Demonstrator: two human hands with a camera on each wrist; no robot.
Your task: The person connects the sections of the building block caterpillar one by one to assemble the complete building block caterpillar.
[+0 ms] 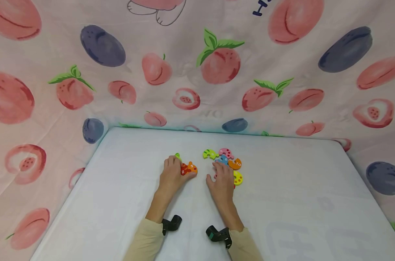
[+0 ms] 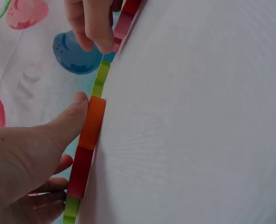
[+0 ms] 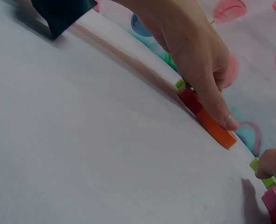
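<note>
In the head view, my left hand [image 1: 172, 176] holds a short row of small painted animal-shaped pieces flat on the white table. Its thumb lies along the orange piece [image 1: 193, 168]; the fingers curl by the red piece [image 1: 184, 169], marked with a 2, and the green piece [image 1: 177, 156]. My right hand [image 1: 222, 183] is over a cluster of similar pieces, fingers bent loosely downward and thumb apart. Around its fingertips are a blue piece [image 1: 222, 159], a lime piece [image 1: 209, 154], a pink spotted piece [image 1: 226, 153], an orange piece [image 1: 235, 164] and a yellow spotted piece [image 1: 238, 178]. The palm hides others.
The white table [image 1: 298, 199] runs out to both sides of the hands. A fruit-print cloth [image 1: 184, 72] hangs behind it and along the sides. Black wrist cameras [image 1: 172, 224] sit on both forearms.
</note>
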